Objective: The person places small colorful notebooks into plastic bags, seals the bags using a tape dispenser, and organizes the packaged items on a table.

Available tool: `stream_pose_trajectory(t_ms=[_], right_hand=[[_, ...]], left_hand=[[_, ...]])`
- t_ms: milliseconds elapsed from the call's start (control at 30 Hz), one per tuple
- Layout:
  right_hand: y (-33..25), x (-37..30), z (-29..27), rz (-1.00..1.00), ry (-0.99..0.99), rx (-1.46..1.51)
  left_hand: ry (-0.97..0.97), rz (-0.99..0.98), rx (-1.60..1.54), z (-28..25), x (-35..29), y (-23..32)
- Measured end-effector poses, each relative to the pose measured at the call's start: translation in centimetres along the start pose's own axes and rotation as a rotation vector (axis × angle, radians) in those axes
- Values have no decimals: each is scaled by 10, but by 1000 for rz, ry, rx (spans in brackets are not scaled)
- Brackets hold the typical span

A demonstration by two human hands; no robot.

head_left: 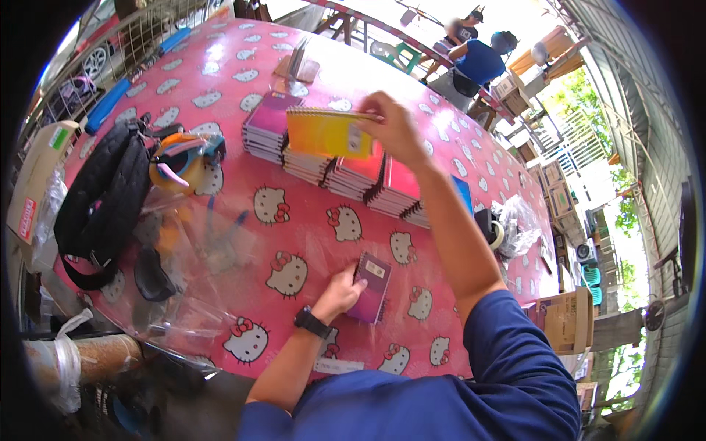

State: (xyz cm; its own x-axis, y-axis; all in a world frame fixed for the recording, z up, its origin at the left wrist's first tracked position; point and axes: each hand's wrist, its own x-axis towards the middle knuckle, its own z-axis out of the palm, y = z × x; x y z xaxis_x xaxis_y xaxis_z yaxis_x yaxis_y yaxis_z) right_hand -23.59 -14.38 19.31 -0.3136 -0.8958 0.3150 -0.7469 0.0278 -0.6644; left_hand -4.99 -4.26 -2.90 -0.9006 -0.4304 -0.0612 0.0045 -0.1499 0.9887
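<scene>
My left hand (pixel 340 292), with a black watch at the wrist, grips the left edge of a purple spiral notebook (pixel 373 283) near the table's front edge. Farther off, my right hand (pixel 391 131) pinches the spiral-bound edge of a yellow notebook (pixel 323 132), lifting it over the row of stacks. In that row stand a purple notebook stack (pixel 263 128) at the left, a stack with pale page edges (pixel 305 166) partly hidden under the yellow notebook, red notebook stacks (pixel 401 182) and a blue notebook (pixel 462 192) partly behind my right forearm.
A pink cartoon-print cover lies on the table (pixel 316 242). On the left are a black bag (pixel 103 198), an orange and blue item (pixel 184 162), clear plastic (pixel 198 257) and a cardboard box (pixel 40 184). Crumpled plastic (pixel 518 224) lies at right. Two people (pixel 478 62) are beyond the table.
</scene>
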Motion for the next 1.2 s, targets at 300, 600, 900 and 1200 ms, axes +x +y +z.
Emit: stream_pose_trajectory(t_ms=[300,600,900,1200], right_hand=[[56,-187,-26,375,-861,222],[45,-100,21,-173,-11,-469],[47,-49,49,9,-303,-779],[11,-79,-50,147,160,76]], left_hand=[[-57,-158,-29,7,4,28],[-68,-36,212,6,-4,28],[-66,-38,82,3,-6,29],[-10,-11,104,-1,-1,13]])
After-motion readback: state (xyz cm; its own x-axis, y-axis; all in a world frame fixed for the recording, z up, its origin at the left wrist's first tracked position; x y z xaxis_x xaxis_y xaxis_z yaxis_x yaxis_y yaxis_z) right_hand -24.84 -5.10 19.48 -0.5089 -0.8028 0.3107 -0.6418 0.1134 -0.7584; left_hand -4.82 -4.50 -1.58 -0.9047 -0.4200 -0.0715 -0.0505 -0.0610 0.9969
